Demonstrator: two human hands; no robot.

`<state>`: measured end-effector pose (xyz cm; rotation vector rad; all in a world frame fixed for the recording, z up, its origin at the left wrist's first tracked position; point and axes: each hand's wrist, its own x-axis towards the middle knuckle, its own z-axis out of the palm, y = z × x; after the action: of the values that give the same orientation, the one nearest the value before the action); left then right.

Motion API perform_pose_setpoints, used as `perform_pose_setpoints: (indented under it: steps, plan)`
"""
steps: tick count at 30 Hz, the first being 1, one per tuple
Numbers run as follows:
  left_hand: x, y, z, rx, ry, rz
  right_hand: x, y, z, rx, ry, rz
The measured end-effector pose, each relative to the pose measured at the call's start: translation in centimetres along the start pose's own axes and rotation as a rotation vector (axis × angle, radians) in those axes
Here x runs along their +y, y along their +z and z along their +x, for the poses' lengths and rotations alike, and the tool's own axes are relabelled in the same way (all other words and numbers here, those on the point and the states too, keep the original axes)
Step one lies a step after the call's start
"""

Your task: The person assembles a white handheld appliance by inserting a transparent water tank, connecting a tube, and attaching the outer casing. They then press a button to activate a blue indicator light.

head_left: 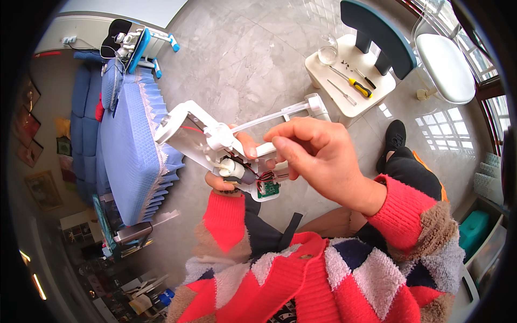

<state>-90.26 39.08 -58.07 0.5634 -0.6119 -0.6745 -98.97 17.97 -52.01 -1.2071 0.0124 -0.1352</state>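
Note:
My left hand (218, 182) is closed around an opened white plastic device (221, 137) and holds it up over my lap. Inside its housing sit a small motor (232, 168), thin red and black wires (265, 175) and a green circuit board (269, 188). A long white arm with a rounded end (318, 106) stretches out to the right. My right hand (328, 161) is over the near part of the device, thumb and forefinger pinched beside a white plastic edge. What lies between those fingertips is too small to make out.
Ahead on the right, a cream chair seat (344, 97) carries a yellow-and-black screwdriver (360, 88), other thin tools, small dark bits and a clear glass (327, 55). A blue-covered table (129, 145) stands on my left. Near the window is a white chair (446, 69).

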Motion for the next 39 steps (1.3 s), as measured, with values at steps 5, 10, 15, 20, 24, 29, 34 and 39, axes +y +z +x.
perform_pose_setpoints:
  steps: [5,10,15,20,24,29,34,39]
  plan:
    - [-0.3,0.5,0.1,0.015,0.015,-0.165,-0.4,0.2,-0.4,0.026,-0.455,-0.308]
    - [-0.1,0.4,-0.2,0.004,-0.021,-0.203,-1.5,0.2,-0.9,0.042,-0.59,-0.385]
    - [-0.1,-1.3,-1.9,0.059,-0.058,-0.222,-1.8,0.1,-0.9,0.135,-0.784,-0.621]
    - [-0.8,-2.3,-2.5,0.021,-0.116,-0.199,-0.9,0.6,0.0,0.19,-0.817,-0.818]
    - [-1.3,-2.3,-3.1,0.047,-0.143,-0.207,-0.8,0.6,-0.5,0.136,-0.707,-0.897]
    - [-0.8,-3.3,-4.0,0.122,-0.199,-0.226,-1.3,0.4,-1.3,0.042,-0.596,-0.883]
    - [-1.3,-3.4,-3.6,0.061,-0.216,-0.218,-0.8,-0.1,-0.8,0.069,-0.628,-0.881]
    - [-1.5,-0.8,-2.2,0.239,-0.279,0.032,-0.1,-1.2,-0.3,0.043,-0.491,-0.887]
